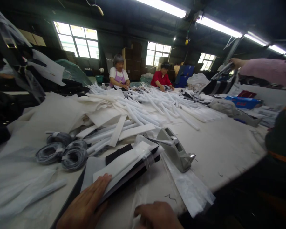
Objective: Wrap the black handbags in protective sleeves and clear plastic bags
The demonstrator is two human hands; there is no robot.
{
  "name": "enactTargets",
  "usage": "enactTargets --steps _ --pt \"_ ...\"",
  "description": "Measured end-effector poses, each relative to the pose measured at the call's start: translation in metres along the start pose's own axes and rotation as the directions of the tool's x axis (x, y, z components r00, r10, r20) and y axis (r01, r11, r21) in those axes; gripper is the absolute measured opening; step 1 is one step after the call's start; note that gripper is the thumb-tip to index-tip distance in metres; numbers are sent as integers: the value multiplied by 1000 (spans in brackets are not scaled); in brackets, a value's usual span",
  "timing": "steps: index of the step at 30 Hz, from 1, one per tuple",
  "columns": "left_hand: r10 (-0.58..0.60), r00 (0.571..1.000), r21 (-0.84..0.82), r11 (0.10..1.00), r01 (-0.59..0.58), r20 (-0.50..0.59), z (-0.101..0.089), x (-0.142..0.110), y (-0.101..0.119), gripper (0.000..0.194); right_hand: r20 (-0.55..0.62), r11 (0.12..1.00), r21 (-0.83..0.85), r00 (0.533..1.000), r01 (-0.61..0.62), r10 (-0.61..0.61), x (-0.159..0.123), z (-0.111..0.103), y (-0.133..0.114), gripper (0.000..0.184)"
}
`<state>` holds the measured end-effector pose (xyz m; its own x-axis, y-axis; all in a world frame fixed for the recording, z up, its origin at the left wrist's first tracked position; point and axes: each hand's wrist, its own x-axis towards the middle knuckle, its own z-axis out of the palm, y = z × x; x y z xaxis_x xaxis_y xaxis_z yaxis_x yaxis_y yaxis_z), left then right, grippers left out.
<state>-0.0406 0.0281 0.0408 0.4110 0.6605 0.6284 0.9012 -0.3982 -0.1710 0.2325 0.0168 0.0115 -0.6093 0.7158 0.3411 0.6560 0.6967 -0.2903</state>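
Observation:
My left hand (88,202) holds the near end of a folded black-and-white bundle (126,163), its fingers together over a white strip and the thumb low at the side. Clear film wraps the bundle's far end. At the bottom edge my right hand (157,214) is closed, fingers curled over clear plastic film (138,198) that trails below the bundle; its fingertips are partly hidden. Just beyond the bundle stands a grey tape dispenser (176,149), over a flat clear plastic bag (188,190).
Several coiled dark cords (73,156) lie left of the bundle. White tubes (143,111) and white sheets (62,109) cover the table's middle and left. Two people work at the far side. A pink sleeve (267,71) reaches in at right, near a blue basket (243,102).

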Motion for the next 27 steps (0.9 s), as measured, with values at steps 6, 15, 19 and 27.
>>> enactTargets --steps 6,15,19,27 --pt "-59 998 -2 998 59 -19 -4 3 2 50 -105 974 -137 980 -181 167 28 -26 42 51" --pt "-294 954 -73 955 289 -65 -24 17 -4 47 250 928 220 902 300 -351 86 -24 3 55" --pt "-277 959 -102 958 270 -65 -20 12 2 43 254 964 189 939 187 -232 105 -9 10 60" --pt "-192 974 -111 978 179 -123 -15 8 21 39 285 982 110 941 155 -181 85 5 12 47"
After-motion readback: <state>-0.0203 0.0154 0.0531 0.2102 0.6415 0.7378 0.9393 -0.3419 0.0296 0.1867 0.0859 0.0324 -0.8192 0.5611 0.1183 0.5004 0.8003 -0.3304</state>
